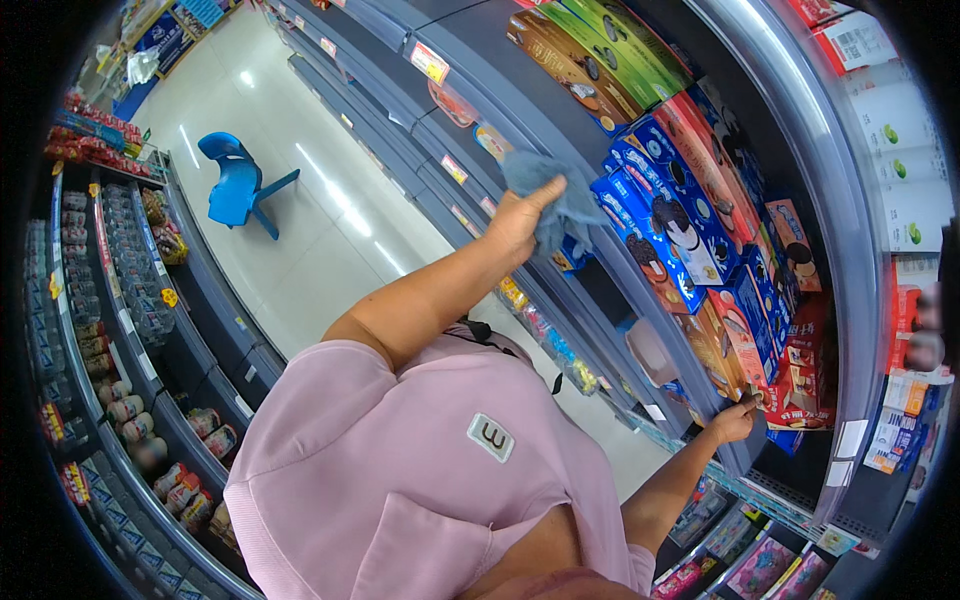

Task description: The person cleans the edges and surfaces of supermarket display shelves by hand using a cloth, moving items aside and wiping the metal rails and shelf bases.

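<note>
My left hand (521,221) grips a crumpled grey-blue cloth (555,199), which lies against the front edge of a grey store shelf (641,289). Right of the cloth, blue cookie boxes (686,225) are stacked on this shelf. My right hand (733,422) is lower on the same shelf, its fingertips at the lower ends of an orange-brown box (712,349) and a red snack carton (799,390). Whether those fingers pinch a box or only touch it cannot be told. Green and brown cookie boxes (574,71) lie farther up the shelf.
A blue plastic chair (236,187) stands on the shiny tiled floor (315,262) in the aisle. Opposite, shelves hold bottles and jars (139,255). A curved shelf edge (817,150) rises at the right, with white packs (892,157) beyond. Clear plastic guards line the shelf fronts.
</note>
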### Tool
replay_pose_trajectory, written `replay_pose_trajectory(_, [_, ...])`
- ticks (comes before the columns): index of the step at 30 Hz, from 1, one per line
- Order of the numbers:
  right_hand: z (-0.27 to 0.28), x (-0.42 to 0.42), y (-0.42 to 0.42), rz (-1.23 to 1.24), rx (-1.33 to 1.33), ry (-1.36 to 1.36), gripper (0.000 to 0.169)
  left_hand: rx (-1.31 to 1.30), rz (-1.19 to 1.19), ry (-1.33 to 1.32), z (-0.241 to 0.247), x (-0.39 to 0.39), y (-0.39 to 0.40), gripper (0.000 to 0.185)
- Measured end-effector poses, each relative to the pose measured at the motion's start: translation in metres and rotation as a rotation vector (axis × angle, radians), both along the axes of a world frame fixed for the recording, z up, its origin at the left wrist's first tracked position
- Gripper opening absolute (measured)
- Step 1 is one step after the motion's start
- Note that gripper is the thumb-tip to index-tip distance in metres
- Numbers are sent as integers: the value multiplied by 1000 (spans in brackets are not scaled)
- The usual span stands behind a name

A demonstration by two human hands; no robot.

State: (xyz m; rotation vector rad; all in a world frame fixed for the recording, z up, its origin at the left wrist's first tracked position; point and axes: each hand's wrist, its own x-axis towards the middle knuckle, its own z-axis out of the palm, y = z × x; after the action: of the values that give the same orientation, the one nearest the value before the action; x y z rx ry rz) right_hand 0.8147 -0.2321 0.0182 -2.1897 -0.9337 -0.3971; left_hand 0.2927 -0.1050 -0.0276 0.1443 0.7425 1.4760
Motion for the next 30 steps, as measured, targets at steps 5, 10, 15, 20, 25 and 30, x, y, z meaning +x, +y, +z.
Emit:
replay_pose_trajectory(5, [5, -11, 2, 31, 28, 19, 64, -47, 188, -72, -5, -46, 38, 57])
replay_pose_trajectory(10, [7, -16, 4, 11, 30, 80, 64, 7, 239, -37, -16, -97, 75, 64])
replay_pose_trajectory(15, [4, -7, 5, -35, -15, -10, 70, -127, 213, 131, -10, -125, 76, 74])
replay_pose_trajectory(20, [2, -3, 4, 24, 26, -39, 67, -66, 273, 214, -27, -137, 40, 40])
replay_pose_trajectory(25, [3, -9, 2, -9, 12, -18, 64, 128, 147, 58, 13, -111, 3, 42])
replay_pose_trajectory(30, [3, -9, 2, 26, 62, 16, 67, 195, -30, -5, 11, -71, -18, 49])
